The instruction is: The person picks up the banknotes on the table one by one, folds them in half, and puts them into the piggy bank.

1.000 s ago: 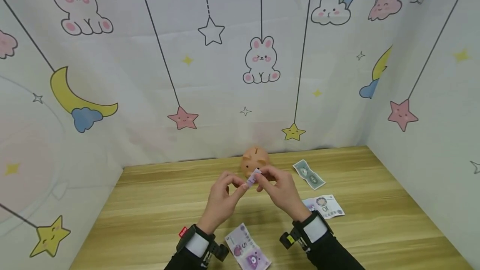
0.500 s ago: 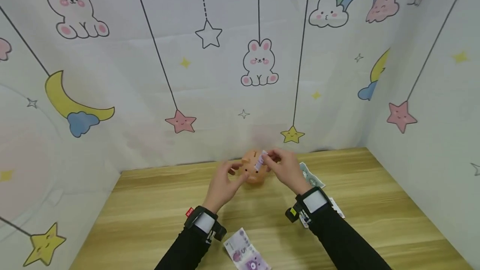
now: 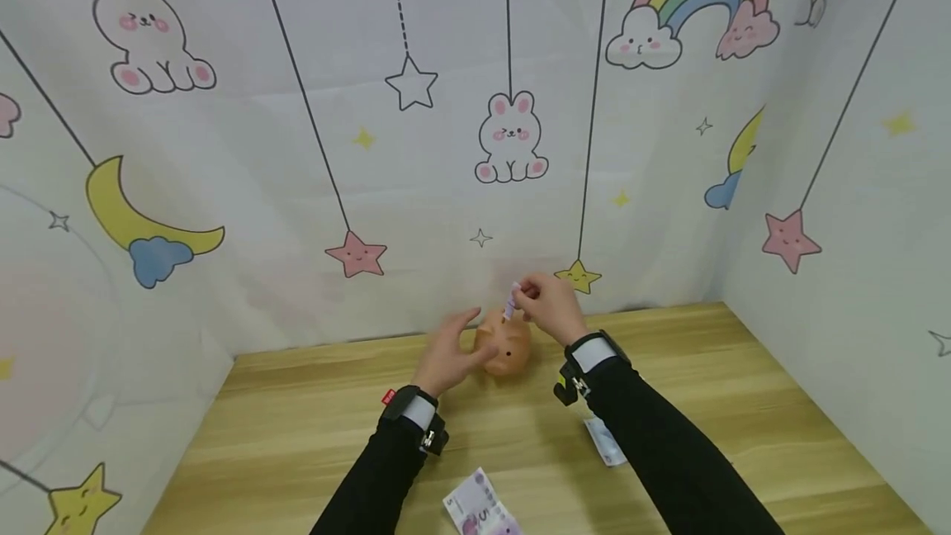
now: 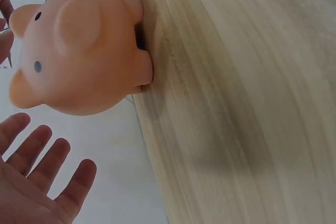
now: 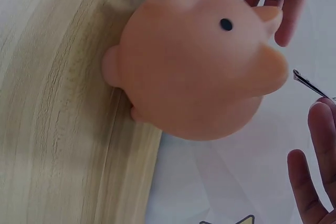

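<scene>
An orange piggy bank [image 3: 513, 360] stands at the back of the table, facing me. My right hand [image 3: 551, 304] pinches a folded purple banknote [image 3: 510, 304] between thumb and fingertips, its lower end close over the top of the bank, by the slot. In the right wrist view the folded banknote [image 5: 308, 83] shows edge-on beyond the bank's ear. My left hand [image 3: 448, 355] is at the bank's left side, fingers spread and thumb in front of its face. The left wrist view shows those fingers [image 4: 32, 169] extended beside the bank.
A purple banknote marked 5 [image 3: 479, 506] lies near the front of the wooden table [image 3: 297, 436]. Another banknote [image 3: 605, 442] is partly covered by my right forearm. A cartoon-printed cloth [image 3: 416, 188] hangs right behind the bank. A red tag [image 3: 388, 396] shows by my left wrist.
The left hand has let go of the folded banknote and moved beside the piggy bank. The right hand has carried the note up and back, over the bank's top.
</scene>
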A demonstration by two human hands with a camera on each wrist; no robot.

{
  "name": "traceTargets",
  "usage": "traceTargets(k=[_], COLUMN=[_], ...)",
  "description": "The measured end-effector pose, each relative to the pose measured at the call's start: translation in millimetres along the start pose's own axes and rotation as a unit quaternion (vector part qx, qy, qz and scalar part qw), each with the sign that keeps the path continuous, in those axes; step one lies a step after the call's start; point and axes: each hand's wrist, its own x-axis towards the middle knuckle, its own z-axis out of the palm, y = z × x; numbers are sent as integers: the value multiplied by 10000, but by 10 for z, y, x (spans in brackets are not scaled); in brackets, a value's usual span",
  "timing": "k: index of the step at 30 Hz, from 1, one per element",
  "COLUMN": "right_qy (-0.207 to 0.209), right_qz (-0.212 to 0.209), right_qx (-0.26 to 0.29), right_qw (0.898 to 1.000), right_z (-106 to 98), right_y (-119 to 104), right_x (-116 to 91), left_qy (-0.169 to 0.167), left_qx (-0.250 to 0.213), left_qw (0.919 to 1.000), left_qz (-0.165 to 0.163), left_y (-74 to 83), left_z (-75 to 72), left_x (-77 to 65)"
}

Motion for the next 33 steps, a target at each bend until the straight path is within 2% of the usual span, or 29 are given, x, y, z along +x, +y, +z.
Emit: traceTargets(k=[12,18,23,33], right_qy=[-145,-211,-249,296], right_qz=[-23,-82,40,-155], right_qx=[-781,-1008,-975,-1281], right_qw=[9968,9946,9949,9912], right_z=[80,65,110,259], right_y=[104,34,-9,32], right_x=[157,183,207,142], left_qy=[-28,-73,-77,-108], left_qx=[-176,-241,-228,-191], left_qw=[9993,9994,9996,9997], left_qz=[322,226,144,-106], left_y=[-108,-94,-58,-29], left_z=[162,192,184,181], left_x=[74,68,50,29])
